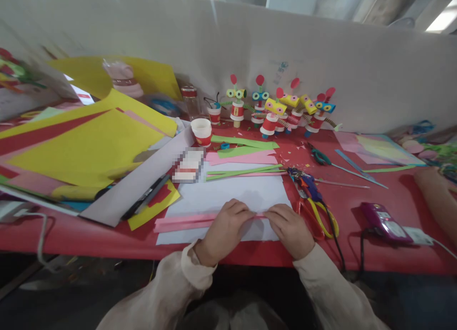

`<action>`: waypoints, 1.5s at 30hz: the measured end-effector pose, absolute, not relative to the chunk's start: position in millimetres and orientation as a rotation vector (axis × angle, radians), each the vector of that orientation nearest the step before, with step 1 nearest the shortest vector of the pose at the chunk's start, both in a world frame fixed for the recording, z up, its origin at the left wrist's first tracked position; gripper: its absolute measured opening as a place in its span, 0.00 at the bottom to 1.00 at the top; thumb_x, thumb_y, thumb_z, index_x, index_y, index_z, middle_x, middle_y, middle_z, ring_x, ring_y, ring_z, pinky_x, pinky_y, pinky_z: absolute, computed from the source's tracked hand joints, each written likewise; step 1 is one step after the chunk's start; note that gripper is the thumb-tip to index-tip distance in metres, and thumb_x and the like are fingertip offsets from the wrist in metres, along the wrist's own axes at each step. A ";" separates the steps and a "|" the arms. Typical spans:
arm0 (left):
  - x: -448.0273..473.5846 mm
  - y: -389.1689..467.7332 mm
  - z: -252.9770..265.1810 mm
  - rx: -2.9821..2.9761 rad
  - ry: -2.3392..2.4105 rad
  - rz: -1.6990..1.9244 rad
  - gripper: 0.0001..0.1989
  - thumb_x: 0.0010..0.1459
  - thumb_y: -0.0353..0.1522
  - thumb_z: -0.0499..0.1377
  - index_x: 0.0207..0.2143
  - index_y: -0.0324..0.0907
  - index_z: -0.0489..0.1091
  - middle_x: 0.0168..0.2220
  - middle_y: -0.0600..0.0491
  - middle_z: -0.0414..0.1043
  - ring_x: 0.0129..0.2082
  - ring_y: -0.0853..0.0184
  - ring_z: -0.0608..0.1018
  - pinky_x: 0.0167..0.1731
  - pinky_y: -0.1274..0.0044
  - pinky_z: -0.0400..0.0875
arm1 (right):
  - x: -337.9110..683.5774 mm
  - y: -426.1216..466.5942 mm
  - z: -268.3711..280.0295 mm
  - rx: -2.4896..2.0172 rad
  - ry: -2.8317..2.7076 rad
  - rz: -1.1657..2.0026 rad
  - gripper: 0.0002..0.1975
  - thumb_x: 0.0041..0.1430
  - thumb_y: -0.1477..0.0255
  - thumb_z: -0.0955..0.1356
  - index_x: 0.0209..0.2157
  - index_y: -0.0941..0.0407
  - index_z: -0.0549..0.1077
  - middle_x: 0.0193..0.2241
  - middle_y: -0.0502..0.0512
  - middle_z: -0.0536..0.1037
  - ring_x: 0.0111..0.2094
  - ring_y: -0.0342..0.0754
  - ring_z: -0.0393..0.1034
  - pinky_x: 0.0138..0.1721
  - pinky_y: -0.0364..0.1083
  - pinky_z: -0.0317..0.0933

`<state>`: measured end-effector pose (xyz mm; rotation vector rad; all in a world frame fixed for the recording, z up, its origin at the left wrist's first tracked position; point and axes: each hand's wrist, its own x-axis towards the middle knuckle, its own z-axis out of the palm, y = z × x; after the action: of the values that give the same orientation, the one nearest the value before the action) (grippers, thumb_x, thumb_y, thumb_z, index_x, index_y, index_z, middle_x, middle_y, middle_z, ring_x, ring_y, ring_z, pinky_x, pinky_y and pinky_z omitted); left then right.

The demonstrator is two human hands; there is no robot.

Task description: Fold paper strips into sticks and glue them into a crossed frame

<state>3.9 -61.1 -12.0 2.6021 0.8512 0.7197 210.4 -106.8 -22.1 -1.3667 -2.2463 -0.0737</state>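
Both my hands rest over a white sheet of paper [228,194] near the table's front edge. My left hand [232,225] is closed on a pink paper strip [185,222], whose long end runs out to the left past the sheet. At the strip's right end, the fingers of my right hand [291,227] pinch it, so a short stretch lies between the hands. Thin green paper strips [243,172] lie just beyond, with wider pink paper [243,157] and green paper [246,150] behind them. My fingertips are partly hidden by my hands.
Red- and yellow-handled scissors [323,220] and a glue gun [309,185] lie on the right, near a purple power box [383,223]. Paper-cup figures [237,111] stand at the back. Yellow sheets [82,149] and a black cutter [146,196] are left. Another person's arm [435,201] reaches in from the right.
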 end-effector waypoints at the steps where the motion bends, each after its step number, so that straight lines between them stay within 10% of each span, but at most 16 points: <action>1: 3.0 -62.0 -11.2 2.670 0.861 0.678 0.10 0.60 0.25 0.53 0.42 0.42 0.70 0.37 0.52 0.70 0.40 0.64 0.69 0.42 0.69 0.67 | 210.9 -107.6 -22.5 -1.370 -2.258 -0.093 0.14 0.62 0.79 0.60 0.43 0.57 0.74 0.37 0.57 0.76 0.41 0.49 0.69 0.43 0.49 0.66; 37: 4.3 -60.6 -6.5 2.907 0.955 0.479 0.10 0.61 0.26 0.52 0.41 0.41 0.70 0.36 0.51 0.70 0.38 0.61 0.70 0.37 0.67 0.67 | 206.8 -111.0 -12.7 -1.587 -2.344 -0.361 0.16 0.56 0.83 0.61 0.41 0.59 0.75 0.45 0.59 0.76 0.48 0.54 0.66 0.48 0.53 0.64; 45: 32.7 -40.7 -11.1 2.787 1.032 0.534 0.07 0.59 0.26 0.54 0.36 0.38 0.71 0.36 0.51 0.71 0.37 0.63 0.70 0.40 0.69 0.67 | 186.3 -81.7 -27.4 -1.604 -2.274 -0.038 0.25 0.59 0.81 0.57 0.58 0.63 0.61 0.55 0.64 0.69 0.57 0.50 0.60 0.56 0.51 0.61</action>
<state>32.7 -40.7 -11.1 2.7873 1.0323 0.5336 186.3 -81.7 -27.4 -1.6038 -2.2737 -0.0377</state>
